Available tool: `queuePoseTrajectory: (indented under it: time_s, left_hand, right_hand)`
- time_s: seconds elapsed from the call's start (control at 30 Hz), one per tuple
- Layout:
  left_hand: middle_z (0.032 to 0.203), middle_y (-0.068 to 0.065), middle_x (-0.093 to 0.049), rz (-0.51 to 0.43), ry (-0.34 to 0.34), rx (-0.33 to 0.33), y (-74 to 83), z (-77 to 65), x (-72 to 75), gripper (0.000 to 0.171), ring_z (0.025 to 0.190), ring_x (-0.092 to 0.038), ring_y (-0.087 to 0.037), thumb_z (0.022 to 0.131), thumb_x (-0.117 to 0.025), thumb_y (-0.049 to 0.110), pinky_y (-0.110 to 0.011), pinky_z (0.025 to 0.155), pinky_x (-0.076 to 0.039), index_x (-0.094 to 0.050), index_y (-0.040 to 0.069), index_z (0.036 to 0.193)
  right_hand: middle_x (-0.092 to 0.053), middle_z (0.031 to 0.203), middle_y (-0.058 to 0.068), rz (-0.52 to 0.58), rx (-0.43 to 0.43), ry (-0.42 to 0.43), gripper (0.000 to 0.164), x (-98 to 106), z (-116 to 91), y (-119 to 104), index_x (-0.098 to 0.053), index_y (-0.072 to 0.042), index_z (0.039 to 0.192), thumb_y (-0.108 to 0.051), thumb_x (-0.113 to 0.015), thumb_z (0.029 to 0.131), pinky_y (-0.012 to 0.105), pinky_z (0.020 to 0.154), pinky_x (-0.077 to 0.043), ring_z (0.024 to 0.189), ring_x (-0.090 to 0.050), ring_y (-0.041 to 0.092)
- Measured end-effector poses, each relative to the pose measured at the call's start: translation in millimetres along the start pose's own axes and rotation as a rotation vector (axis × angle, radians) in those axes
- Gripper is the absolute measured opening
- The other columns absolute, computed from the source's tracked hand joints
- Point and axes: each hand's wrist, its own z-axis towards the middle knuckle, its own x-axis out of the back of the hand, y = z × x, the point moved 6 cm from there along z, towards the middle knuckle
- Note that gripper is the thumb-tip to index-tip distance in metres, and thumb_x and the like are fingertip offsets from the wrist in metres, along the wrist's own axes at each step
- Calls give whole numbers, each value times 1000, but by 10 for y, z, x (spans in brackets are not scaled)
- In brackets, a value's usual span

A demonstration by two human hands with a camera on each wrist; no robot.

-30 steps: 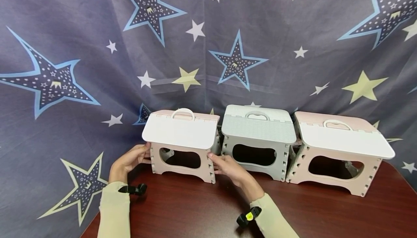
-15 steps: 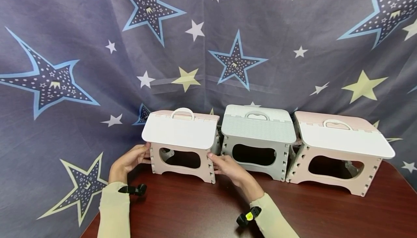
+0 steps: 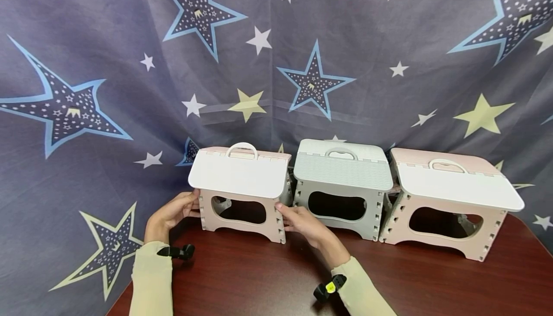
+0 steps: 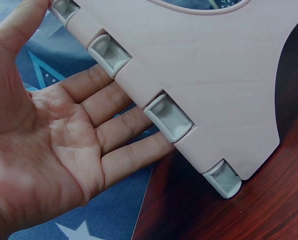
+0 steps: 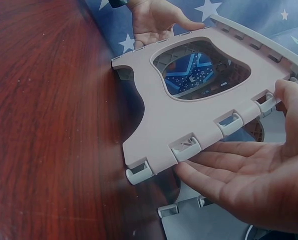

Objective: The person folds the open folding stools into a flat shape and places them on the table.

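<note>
A pink folding step stool with a white top flap and a raised carry handle stands unfolded on the table at the left. My left hand holds its left side; in the left wrist view the fingers reach behind the hinged edge of the leg panel, their tips hidden. On the opposite side my right hand grips the edge, thumb at the front and fingers extending behind the panel. A grey-green folding step stool stands right beside the right hand.
Another pink folding step stool with a white flap stands at the right, close to the grey-green one. The dark red wooden table stretches in front. A grey-blue star-patterned cloth hangs behind and at the left.
</note>
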Motion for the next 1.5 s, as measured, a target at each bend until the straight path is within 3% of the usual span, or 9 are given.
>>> queuePoseTrajectory:
  time_s: [0.9, 1.5]
  left_hand:
    - [102, 10, -77, 1, 13, 0, 3, -24, 7, 46, 97, -72, -7, 113, -30, 37, -31, 87, -60, -74, 28, 106]
    - [104, 9, -77, -30, -24, -11, -27, -23, 6, 46, 98, -71, -6, 113, -28, 33, -30, 88, -59, -73, 27, 108]
  right_hand:
    - [-58, 141, 29, -7, -1, -10, 65, -11, 2, 6, -49, 15, 141, -41, -47, 108, 49, 109, -50, 132, -57, 36]
    - [-57, 142, 29, 6, -9, -26, 64, -3, 19, 29, -48, 15, 141, -41, -45, 108, 51, 111, -47, 132, -57, 34]
